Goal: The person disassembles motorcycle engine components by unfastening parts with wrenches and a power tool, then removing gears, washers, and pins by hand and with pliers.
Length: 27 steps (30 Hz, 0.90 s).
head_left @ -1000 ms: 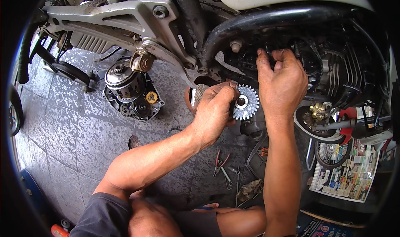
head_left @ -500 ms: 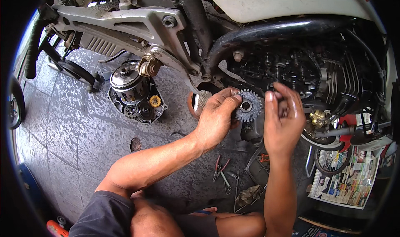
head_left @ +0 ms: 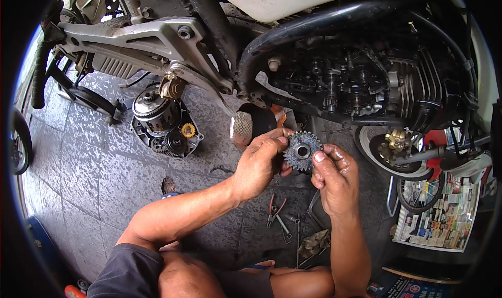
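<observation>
A grey metal gear [head_left: 310, 163] with a round hole through its hub is held up between my two hands, in front of the motorcycle. My left hand [head_left: 261, 159] pinches its left rim between thumb and fingers. On the opposite rim, my right hand [head_left: 335, 178] grips with the thumb on the face and the fingers curled behind. Beyond the gear lies the opened engine [head_left: 342, 83], its dark inner shafts and parts showing under the black frame tube. My fingertips behind the gear are hidden.
An engine cover [head_left: 196, 137] with a clutch drum [head_left: 151, 112] and several gears sits on the tiled floor at left. Pliers [head_left: 274, 210], wrenches and a crumpled rag [head_left: 315, 242] lie before me. A newspaper [head_left: 436, 227] is at right, near a wheel [head_left: 418, 193].
My right hand has come in from beside the gear and taken hold of its right rim. The gear has shifted slightly left and down in view. The whole view has moved too.
</observation>
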Each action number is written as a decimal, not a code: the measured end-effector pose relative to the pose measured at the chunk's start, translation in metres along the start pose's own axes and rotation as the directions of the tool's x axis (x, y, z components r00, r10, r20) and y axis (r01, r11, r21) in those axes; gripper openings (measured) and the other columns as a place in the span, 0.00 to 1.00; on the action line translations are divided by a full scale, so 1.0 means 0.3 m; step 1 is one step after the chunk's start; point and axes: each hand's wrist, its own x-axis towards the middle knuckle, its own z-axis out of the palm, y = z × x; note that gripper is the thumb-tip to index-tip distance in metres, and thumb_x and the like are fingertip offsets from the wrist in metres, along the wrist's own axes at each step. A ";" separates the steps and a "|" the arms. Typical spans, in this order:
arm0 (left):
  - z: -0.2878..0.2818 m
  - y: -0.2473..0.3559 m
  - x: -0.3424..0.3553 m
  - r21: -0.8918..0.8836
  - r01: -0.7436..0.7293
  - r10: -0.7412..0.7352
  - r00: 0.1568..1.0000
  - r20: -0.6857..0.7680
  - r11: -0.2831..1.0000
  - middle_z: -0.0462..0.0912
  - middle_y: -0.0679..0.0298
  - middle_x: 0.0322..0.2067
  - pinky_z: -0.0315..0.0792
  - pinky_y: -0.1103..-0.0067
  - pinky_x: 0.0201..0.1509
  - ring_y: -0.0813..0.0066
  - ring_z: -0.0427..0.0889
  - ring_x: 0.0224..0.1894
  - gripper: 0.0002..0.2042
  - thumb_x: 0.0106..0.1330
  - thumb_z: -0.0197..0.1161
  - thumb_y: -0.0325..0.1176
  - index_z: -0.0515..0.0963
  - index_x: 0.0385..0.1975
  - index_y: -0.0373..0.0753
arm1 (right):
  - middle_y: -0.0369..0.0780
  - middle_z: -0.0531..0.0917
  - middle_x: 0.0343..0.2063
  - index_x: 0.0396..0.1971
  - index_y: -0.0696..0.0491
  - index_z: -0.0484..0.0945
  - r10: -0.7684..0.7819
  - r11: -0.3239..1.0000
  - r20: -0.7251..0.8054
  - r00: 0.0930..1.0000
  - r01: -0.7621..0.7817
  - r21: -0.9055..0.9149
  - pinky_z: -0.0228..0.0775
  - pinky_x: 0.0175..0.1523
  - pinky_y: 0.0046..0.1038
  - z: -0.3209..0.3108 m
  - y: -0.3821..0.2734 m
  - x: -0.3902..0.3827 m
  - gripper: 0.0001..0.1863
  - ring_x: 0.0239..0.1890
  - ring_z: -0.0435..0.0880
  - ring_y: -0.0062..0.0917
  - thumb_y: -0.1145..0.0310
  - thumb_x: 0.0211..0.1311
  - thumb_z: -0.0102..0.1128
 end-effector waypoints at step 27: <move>-0.591 0.059 -0.537 -0.454 -0.146 -0.058 0.912 -0.405 0.879 0.68 0.44 0.61 0.61 0.63 0.71 0.53 0.68 0.65 0.37 0.65 0.56 0.57 0.61 0.62 0.30 | 0.45 0.84 0.34 0.40 0.56 0.82 -0.258 0.672 0.126 0.958 0.272 -0.689 0.74 0.44 0.36 0.677 0.667 0.345 0.12 0.37 0.84 0.38 0.66 0.60 0.64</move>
